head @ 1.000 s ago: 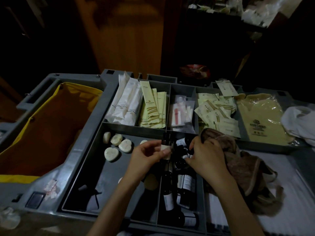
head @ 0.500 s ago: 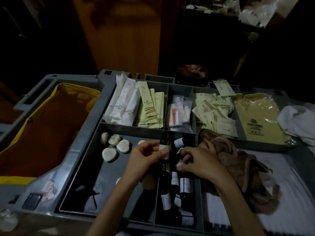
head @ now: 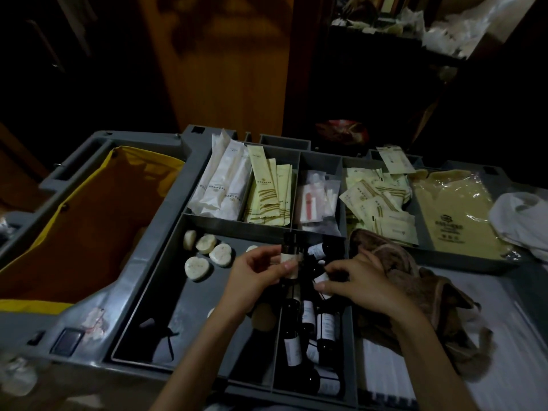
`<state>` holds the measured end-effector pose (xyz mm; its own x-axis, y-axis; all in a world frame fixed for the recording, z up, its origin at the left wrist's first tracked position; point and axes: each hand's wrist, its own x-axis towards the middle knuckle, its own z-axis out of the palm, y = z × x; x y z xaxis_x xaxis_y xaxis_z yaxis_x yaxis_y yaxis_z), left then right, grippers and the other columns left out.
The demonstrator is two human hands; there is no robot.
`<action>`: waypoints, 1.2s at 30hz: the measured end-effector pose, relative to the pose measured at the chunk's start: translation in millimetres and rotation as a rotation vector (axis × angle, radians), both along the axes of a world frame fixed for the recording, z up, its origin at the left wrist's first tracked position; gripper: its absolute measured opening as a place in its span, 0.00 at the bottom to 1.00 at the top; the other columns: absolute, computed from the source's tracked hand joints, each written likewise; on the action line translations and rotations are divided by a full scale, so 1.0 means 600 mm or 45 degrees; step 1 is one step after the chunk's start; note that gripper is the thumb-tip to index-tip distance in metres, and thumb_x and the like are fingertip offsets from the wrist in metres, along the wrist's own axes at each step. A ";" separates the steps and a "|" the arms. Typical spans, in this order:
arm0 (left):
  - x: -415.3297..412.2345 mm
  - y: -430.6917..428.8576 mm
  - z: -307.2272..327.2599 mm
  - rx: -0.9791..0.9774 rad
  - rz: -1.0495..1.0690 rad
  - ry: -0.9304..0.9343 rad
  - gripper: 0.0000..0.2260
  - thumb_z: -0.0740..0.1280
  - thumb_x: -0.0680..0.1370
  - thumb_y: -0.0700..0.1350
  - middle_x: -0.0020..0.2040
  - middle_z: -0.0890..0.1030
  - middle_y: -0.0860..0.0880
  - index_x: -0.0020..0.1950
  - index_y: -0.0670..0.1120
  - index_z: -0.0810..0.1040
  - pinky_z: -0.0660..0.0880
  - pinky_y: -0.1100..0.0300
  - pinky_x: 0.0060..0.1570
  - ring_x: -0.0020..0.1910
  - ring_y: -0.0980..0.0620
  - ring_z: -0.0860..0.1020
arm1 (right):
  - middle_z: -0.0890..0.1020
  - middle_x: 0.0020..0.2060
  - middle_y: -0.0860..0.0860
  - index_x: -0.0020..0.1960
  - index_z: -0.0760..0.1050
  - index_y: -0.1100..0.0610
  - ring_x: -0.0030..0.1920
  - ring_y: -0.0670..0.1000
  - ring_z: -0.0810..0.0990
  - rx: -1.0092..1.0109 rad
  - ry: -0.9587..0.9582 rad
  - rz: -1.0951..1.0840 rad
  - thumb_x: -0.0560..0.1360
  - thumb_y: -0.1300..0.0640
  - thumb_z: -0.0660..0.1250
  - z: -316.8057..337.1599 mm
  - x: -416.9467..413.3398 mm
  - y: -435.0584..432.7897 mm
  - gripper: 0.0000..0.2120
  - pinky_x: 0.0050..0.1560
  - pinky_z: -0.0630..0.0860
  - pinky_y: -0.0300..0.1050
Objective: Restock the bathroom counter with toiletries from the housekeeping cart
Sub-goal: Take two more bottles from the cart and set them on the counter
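The grey housekeeping cart tray point(head: 166, 280) holds toiletries in compartments. My left hand point(head: 258, 274) grips a small dark bottle with a white label point(head: 288, 256), upright above the bottle compartment. My right hand point(head: 358, 280) pinches another small dark bottle point(head: 321, 278) just to the right of it, fingers curled round it. Several more dark bottles point(head: 326, 324) lie in the narrow compartment below both hands. Heart-shaped white soaps point(head: 197, 266) lie in the compartment to the left.
White sachets point(head: 225, 185), yellow sachets point(head: 269, 194), clear kits point(head: 315, 200) and flat packets point(head: 376, 203) fill the back compartments. A brown cloth point(head: 415, 286) lies beside my right hand. A yellow-lined bag point(head: 83, 221) hangs at the left. A beige packaged item point(head: 456, 215) and a white cloth point(head: 522, 221) lie at the right.
My right hand has drawn back from the far end of the bottle compartment toward me with a bottle. The left hand keeps its bottle almost still.
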<state>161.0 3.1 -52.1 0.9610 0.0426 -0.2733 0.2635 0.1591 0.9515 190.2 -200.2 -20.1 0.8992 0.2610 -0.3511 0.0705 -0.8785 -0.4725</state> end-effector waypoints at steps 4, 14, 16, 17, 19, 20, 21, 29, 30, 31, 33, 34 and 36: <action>0.000 0.000 0.003 -0.015 0.003 -0.001 0.10 0.72 0.72 0.36 0.42 0.84 0.50 0.51 0.46 0.80 0.78 0.64 0.39 0.42 0.56 0.82 | 0.75 0.52 0.48 0.56 0.74 0.42 0.72 0.55 0.58 0.030 -0.055 -0.100 0.70 0.39 0.71 -0.008 -0.005 -0.004 0.17 0.72 0.51 0.46; -0.006 -0.002 0.004 -0.054 -0.039 -0.012 0.13 0.72 0.72 0.35 0.47 0.85 0.45 0.55 0.42 0.80 0.79 0.62 0.44 0.45 0.52 0.83 | 0.85 0.45 0.46 0.49 0.79 0.51 0.47 0.39 0.82 0.715 -0.041 -0.349 0.67 0.51 0.77 0.009 -0.018 -0.004 0.13 0.44 0.76 0.32; -0.007 -0.005 0.006 -0.055 -0.084 -0.027 0.13 0.72 0.71 0.36 0.48 0.85 0.44 0.55 0.43 0.81 0.79 0.62 0.43 0.45 0.52 0.83 | 0.86 0.44 0.47 0.51 0.80 0.55 0.46 0.41 0.83 0.905 0.014 -0.359 0.69 0.57 0.76 0.017 -0.024 0.003 0.12 0.41 0.77 0.32; -0.008 -0.007 0.007 -0.068 -0.102 -0.032 0.13 0.72 0.71 0.37 0.48 0.85 0.44 0.55 0.43 0.81 0.79 0.61 0.43 0.45 0.52 0.83 | 0.86 0.44 0.48 0.51 0.80 0.56 0.46 0.44 0.84 0.975 0.016 -0.368 0.69 0.58 0.75 0.020 -0.026 0.007 0.11 0.43 0.78 0.34; -0.008 -0.011 0.006 -0.101 -0.123 -0.029 0.15 0.73 0.69 0.41 0.47 0.85 0.44 0.55 0.43 0.81 0.78 0.58 0.45 0.46 0.50 0.83 | 0.86 0.46 0.50 0.52 0.80 0.58 0.48 0.48 0.84 1.083 -0.006 -0.409 0.69 0.58 0.74 0.023 -0.032 0.014 0.13 0.47 0.80 0.40; -0.008 -0.014 0.006 -0.110 -0.129 -0.022 0.17 0.73 0.67 0.43 0.48 0.85 0.44 0.55 0.43 0.81 0.78 0.58 0.45 0.47 0.50 0.83 | 0.86 0.46 0.52 0.52 0.80 0.59 0.48 0.49 0.84 1.122 -0.017 -0.437 0.69 0.58 0.74 0.022 -0.035 0.016 0.13 0.48 0.80 0.41; -0.007 -0.016 0.007 -0.122 -0.127 -0.010 0.17 0.73 0.67 0.44 0.48 0.85 0.45 0.55 0.44 0.81 0.78 0.59 0.44 0.47 0.51 0.83 | 0.86 0.46 0.52 0.52 0.80 0.59 0.48 0.49 0.84 1.163 -0.024 -0.467 0.70 0.59 0.73 0.022 -0.038 0.019 0.12 0.48 0.80 0.40; -0.011 -0.045 0.041 -0.129 -0.196 -0.060 0.12 0.72 0.71 0.41 0.44 0.85 0.51 0.54 0.46 0.81 0.74 0.69 0.34 0.43 0.58 0.82 | 0.86 0.45 0.54 0.52 0.80 0.60 0.47 0.51 0.85 1.268 -0.161 -0.600 0.70 0.59 0.73 0.025 -0.072 0.009 0.12 0.45 0.80 0.40; -0.013 -0.050 0.048 -0.124 -0.222 -0.078 0.13 0.72 0.70 0.42 0.44 0.85 0.50 0.54 0.46 0.81 0.74 0.68 0.34 0.43 0.58 0.82 | 0.86 0.44 0.55 0.52 0.80 0.62 0.47 0.51 0.85 1.284 -0.185 -0.618 0.69 0.57 0.74 0.026 -0.078 0.005 0.14 0.46 0.80 0.41; -0.014 -0.057 0.054 -0.126 -0.256 -0.096 0.14 0.73 0.68 0.43 0.45 0.84 0.49 0.54 0.46 0.81 0.74 0.68 0.35 0.43 0.57 0.82 | 0.85 0.44 0.56 0.52 0.79 0.63 0.46 0.51 0.85 1.306 -0.205 -0.639 0.68 0.57 0.74 0.030 -0.085 -0.001 0.15 0.47 0.80 0.41; -0.016 -0.072 0.067 -0.130 -0.324 -0.124 0.15 0.72 0.66 0.45 0.45 0.85 0.48 0.52 0.47 0.82 0.76 0.67 0.37 0.43 0.56 0.83 | 0.85 0.44 0.58 0.52 0.79 0.64 0.46 0.51 0.84 1.340 -0.246 -0.688 0.67 0.56 0.74 0.042 -0.101 -0.014 0.17 0.46 0.80 0.40; -0.018 -0.081 0.074 -0.125 -0.362 -0.141 0.15 0.72 0.66 0.45 0.45 0.85 0.48 0.52 0.47 0.82 0.77 0.65 0.38 0.43 0.55 0.83 | 0.85 0.44 0.58 0.52 0.79 0.64 0.46 0.51 0.84 1.349 -0.273 -0.708 0.66 0.55 0.74 0.046 -0.110 -0.022 0.19 0.47 0.79 0.42; -0.021 -0.100 0.080 -0.099 -0.445 -0.172 0.17 0.72 0.66 0.46 0.47 0.85 0.47 0.53 0.46 0.82 0.79 0.61 0.42 0.46 0.51 0.83 | 0.85 0.44 0.56 0.51 0.80 0.60 0.46 0.50 0.84 1.369 -0.328 -0.776 0.64 0.52 0.73 0.058 -0.130 -0.037 0.18 0.47 0.80 0.41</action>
